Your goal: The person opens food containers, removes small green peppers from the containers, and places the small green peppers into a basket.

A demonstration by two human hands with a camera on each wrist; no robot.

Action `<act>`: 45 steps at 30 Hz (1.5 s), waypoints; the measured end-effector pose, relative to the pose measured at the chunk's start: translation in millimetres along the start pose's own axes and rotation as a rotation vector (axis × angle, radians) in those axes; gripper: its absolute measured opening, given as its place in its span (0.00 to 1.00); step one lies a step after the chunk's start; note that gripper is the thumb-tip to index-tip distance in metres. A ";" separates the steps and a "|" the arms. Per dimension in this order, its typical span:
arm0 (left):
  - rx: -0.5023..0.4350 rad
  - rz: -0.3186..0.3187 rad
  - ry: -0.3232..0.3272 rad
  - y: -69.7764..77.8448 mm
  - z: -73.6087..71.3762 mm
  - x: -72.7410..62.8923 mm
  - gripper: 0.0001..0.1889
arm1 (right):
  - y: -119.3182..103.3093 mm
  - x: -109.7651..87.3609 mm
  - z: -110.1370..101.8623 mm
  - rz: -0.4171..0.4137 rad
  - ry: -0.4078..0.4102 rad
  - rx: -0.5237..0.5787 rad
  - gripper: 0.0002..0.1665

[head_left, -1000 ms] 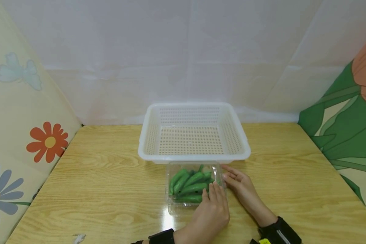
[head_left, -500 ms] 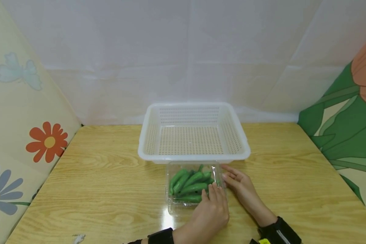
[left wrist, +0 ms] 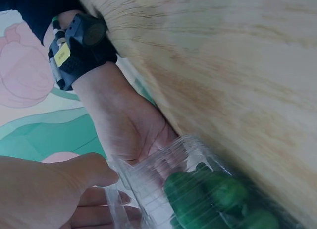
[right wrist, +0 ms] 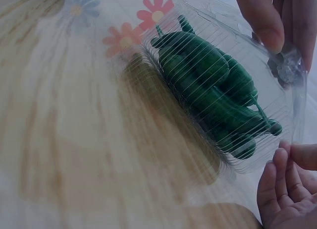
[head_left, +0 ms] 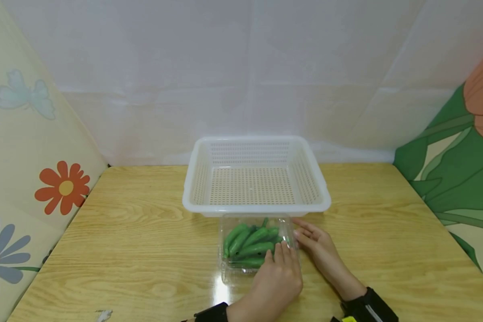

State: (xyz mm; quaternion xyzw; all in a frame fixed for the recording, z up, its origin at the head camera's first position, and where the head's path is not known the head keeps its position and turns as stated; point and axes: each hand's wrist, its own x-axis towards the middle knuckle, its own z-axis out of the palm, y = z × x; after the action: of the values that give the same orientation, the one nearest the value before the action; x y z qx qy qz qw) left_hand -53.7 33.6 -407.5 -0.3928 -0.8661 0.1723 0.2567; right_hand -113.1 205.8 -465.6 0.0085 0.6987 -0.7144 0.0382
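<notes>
A clear plastic clamshell box point(head_left: 249, 275) with several green peppers point(head_left: 255, 248) in it stands on the wooden table. My left hand point(head_left: 279, 275) reaches over its right side. In the left wrist view the left thumb point(left wrist: 94, 170) is on one side of the clear lid's edge, with fingers showing behind it, pinching that edge. My right hand point(head_left: 324, 252) is at the box's right edge, fingers pointing away from me. In the right wrist view its thumb and fingertips point(right wrist: 282, 148) pinch the rim near a corner. The peppers point(right wrist: 213, 85) show through the ribbed wall.
A white perforated plastic basket point(head_left: 251, 208) stands just behind the box. White cloth point(head_left: 245, 80) hangs at the back of the table point(head_left: 145, 250). Flower-printed panels point(head_left: 32, 147) stand at both sides. A torn pale patch point(head_left: 104, 315) lies near the front left edge.
Almost nothing differs. The left hand shifts by a hair at the box's right side; box, basket and right hand stay put.
</notes>
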 end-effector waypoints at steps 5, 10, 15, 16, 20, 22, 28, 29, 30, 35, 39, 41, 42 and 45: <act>-0.032 -0.009 -0.024 -1.2 -2.4 0.0 0.18 | -0.5 -0.3 -0.1 -0.002 -0.004 -0.003 0.29; -0.059 -0.025 -0.027 -1.6 -2.6 -0.8 0.18 | -1.4 -0.3 -0.1 0.005 0.000 -0.007 0.29; -0.060 -0.034 -0.031 -1.7 -2.9 -2.1 0.19 | -2.0 -0.2 0.2 0.014 0.007 -0.019 0.29; -0.059 -0.037 -0.027 -1.9 -2.9 -2.4 0.19 | -1.9 -0.1 0.2 0.014 0.008 -0.019 0.29; -0.066 -0.049 -0.006 -3.2 -3.9 -2.8 0.19 | -1.4 0.3 0.3 0.016 0.013 -0.013 0.29; -0.070 -0.047 -0.003 -3.8 -4.3 -3.1 0.19 | -1.3 0.3 0.4 0.015 0.015 -0.008 0.29; -0.092 -0.038 -0.032 -5.6 -5.8 -4.2 0.19 | -1.8 -0.3 0.9 0.011 0.012 0.001 0.29; -0.097 -0.036 -0.039 -6.2 -6.3 -4.2 0.19 | -1.8 -0.3 0.9 0.012 0.012 0.002 0.29; -0.100 -0.038 -0.041 -6.7 -6.8 -4.4 0.19 | -1.9 -0.4 1.0 0.014 0.013 0.003 0.29; -0.100 -0.044 -0.015 -8.5 -5.6 -5.2 0.19 | -0.8 -1.0 0.7 0.013 0.014 0.005 0.29; -0.105 -0.042 0.047 -10.5 -2.5 -7.1 0.18 | -0.1 -1.2 0.5 0.012 0.009 0.018 0.30; -0.106 -0.036 0.073 -12.2 -2.0 -8.5 0.17 | -0.5 -1.0 0.4 0.026 0.008 0.016 0.30; -0.104 -0.034 0.082 -13.0 -1.8 -9.3 0.17 | -0.9 -0.7 0.4 0.035 0.006 0.012 0.30; -0.104 -0.028 0.109 -15.8 -2.1 -11.3 0.17 | -2.5 -0.5 0.1 0.061 0.001 -0.008 0.30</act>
State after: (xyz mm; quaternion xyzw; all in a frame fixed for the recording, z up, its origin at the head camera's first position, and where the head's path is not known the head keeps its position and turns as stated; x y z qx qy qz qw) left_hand -55.5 15.1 -401.4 -0.4023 -0.8640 0.1017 0.2851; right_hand -112.8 205.8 -463.0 0.0298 0.7011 -0.7099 0.0595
